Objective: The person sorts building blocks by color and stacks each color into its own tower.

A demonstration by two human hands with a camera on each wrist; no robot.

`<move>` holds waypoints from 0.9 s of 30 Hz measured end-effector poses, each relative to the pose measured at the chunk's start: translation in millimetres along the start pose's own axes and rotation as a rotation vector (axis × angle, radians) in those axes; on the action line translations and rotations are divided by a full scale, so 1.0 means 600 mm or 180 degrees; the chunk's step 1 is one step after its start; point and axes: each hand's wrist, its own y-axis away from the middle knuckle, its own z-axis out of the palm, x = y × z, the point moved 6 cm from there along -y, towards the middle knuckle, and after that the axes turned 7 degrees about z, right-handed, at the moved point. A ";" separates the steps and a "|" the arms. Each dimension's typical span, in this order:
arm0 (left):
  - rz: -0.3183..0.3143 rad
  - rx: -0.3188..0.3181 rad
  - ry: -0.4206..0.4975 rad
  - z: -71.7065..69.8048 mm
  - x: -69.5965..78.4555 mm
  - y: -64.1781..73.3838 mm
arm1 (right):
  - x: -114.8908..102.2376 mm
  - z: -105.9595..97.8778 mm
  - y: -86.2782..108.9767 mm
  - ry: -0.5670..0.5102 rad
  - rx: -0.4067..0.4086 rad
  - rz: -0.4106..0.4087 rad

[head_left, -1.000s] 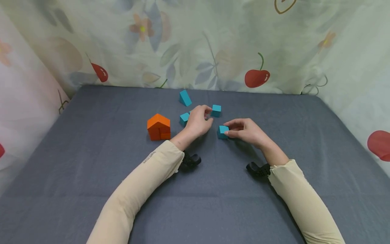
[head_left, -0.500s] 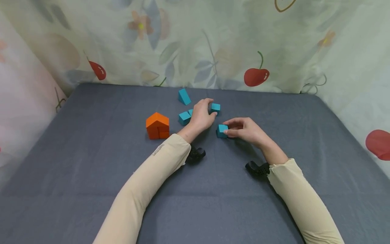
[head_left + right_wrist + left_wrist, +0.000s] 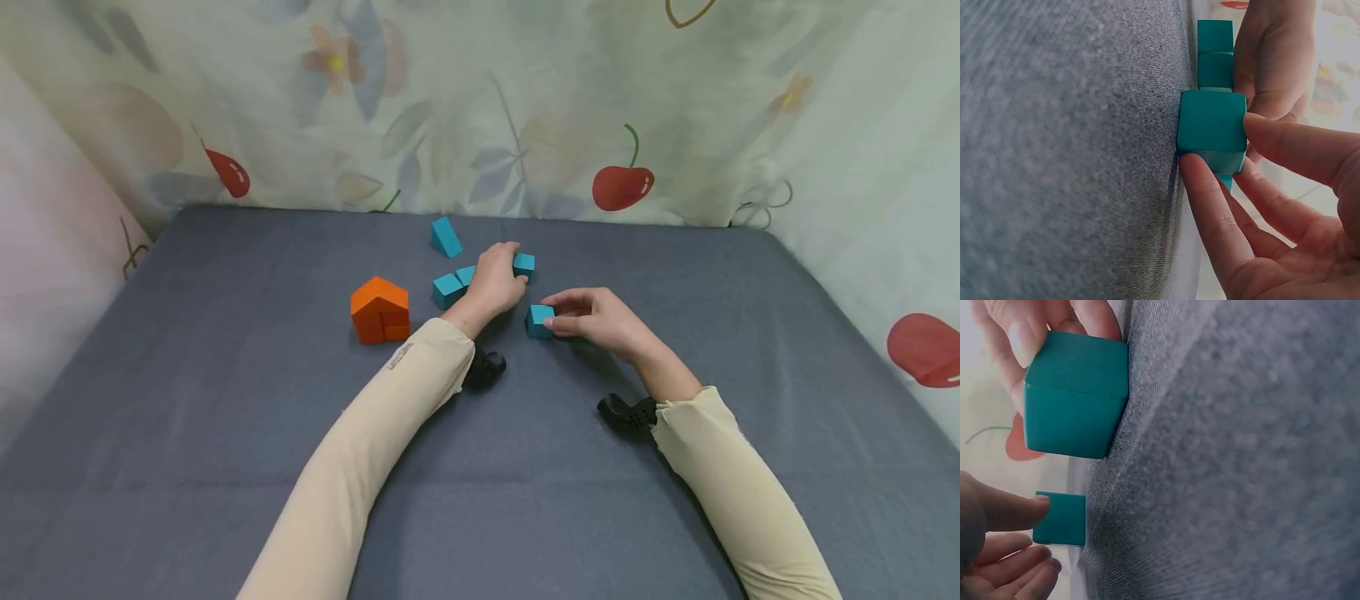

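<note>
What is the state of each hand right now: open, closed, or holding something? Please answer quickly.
Left hand: at the farther blue cube; gripping or not, cannot be told.
Right hand: closed, holding the nearest blue cube.

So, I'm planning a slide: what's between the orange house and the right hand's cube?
Between the orange house and blue cube, the head view shows the left wrist and sleeve cuff, with gray cloth either side.

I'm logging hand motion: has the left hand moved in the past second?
Yes. Judged against the orange block house in the head view, the left hand has shifted rightward and farther from the person.
</note>
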 end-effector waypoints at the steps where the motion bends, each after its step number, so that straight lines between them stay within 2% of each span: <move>1: 0.0020 -0.0008 -0.0035 0.001 0.001 -0.001 | 0.000 0.000 0.000 -0.0014 0.0001 0.0005; 10: 0.0102 0.0008 -0.0254 0.001 0.008 -0.002 | 0.001 -0.001 0.000 -0.0153 -0.0075 0.0004; 20: 0.0171 0.0101 -0.0158 -0.005 0.001 0.008 | 0.003 0.002 -0.003 -0.0181 -0.0087 -0.0010; 27: 0.0149 0.0205 -0.0076 -0.017 0.002 0.017 | 0.005 0.000 -0.003 -0.0220 -0.0068 -0.0007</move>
